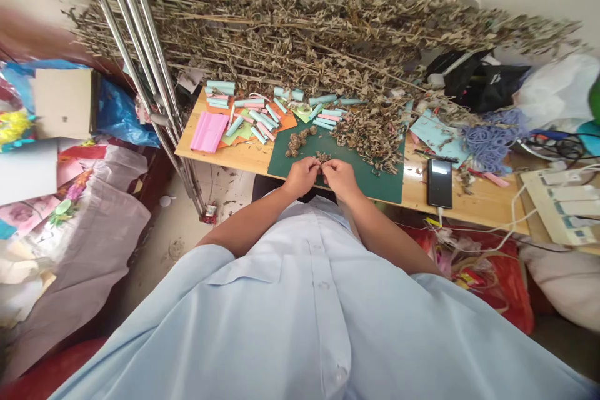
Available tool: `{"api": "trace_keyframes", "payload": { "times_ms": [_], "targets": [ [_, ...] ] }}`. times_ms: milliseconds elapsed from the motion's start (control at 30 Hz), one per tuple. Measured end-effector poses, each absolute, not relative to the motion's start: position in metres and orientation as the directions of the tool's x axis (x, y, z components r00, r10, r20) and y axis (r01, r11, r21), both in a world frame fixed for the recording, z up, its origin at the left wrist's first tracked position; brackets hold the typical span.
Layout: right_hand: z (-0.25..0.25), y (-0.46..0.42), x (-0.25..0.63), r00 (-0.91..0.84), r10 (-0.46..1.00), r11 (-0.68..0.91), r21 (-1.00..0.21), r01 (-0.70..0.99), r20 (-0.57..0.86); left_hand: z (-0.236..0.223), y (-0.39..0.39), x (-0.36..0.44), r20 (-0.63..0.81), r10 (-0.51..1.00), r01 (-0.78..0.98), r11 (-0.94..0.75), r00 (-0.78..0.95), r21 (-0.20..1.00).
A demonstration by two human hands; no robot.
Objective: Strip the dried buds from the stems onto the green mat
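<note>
Green mat (387, 189) at your front, on the wooden table (485, 205); all places here run from it. Your left hand (304, 176) and right hand (340, 179) meet over its near edge, fingers curled to a pinch and tips together. What sits between them, if anything, is too small to tell. Just beyond the fingertips, on the mat, lies a small clump of dry leaf (323, 156), close enough, I judge, to need no reaching.

Brown knobbly balls (300, 140) sit grouped on the mat's left part, probably to keep them out of the loose leaves (370, 137) heaped on its right. Dried stalks (281, 44) lie lengthwise beyond the far edge, likely because they are too long to lie any other way.

Left of the mat and along its far edge: paper rolls (262, 119), with a pink sheet (209, 132) farther left. Right of it: your phone (439, 183), cable in (charging, perhaps, which would explain its spot toward the power strip (562, 206)), then blue cord (494, 134) in a tangle.
</note>
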State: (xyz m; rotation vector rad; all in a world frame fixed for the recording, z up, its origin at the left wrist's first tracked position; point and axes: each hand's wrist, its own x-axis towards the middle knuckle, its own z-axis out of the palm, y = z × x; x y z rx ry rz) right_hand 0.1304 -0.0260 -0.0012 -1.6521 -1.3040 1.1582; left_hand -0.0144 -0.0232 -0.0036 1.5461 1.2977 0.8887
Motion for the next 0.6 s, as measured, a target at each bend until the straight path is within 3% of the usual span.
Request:
{"api": "trace_keyframes", "payload": {
  "times_ms": [67,167,367,600],
  "targets": [
    [0.000,-0.026,0.132,0.108,0.974,-0.225,-0.924,0.310,-0.201,-0.006,-0.022,-0.014,-0.071,0.983,0.286,0.020,0.168,0.958],
    [0.003,-0.023,0.140,0.145,0.986,-0.141,-0.896,0.421,-0.087,-0.011,-0.019,-0.013,-0.137,0.983,0.231,0.106,0.123,0.967],
    [0.000,-0.021,0.152,0.002,0.971,0.170,-0.695,0.698,0.239,-0.020,-0.015,-0.012,-0.125,0.989,0.190,0.108,0.082,0.976],
    [-0.004,-0.021,0.155,-0.166,0.942,0.311,-0.575,0.757,0.291,-0.020,-0.016,-0.015,-0.037,0.993,0.204,0.014,0.111,0.979]
  ]
}}
